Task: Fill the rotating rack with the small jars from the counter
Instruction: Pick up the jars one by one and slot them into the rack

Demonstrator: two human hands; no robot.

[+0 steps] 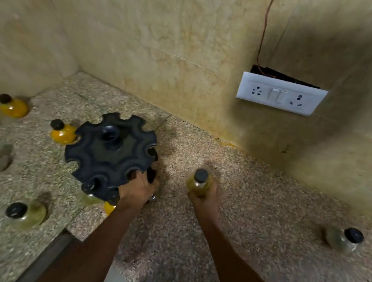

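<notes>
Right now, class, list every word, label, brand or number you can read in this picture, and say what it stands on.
None can be read.
Jars: no label shows; the picture is blurred.
Black rack: no lettering shows.
White switch plate: only sockets and switches, no print.

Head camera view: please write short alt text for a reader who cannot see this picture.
A person's right hand holds a small jar with a black lid above a speckled counter, while the left hand grips the edge of a black rotating rack. More small jars stand around on the counter, and a white socket plate is on the wall.
</notes>
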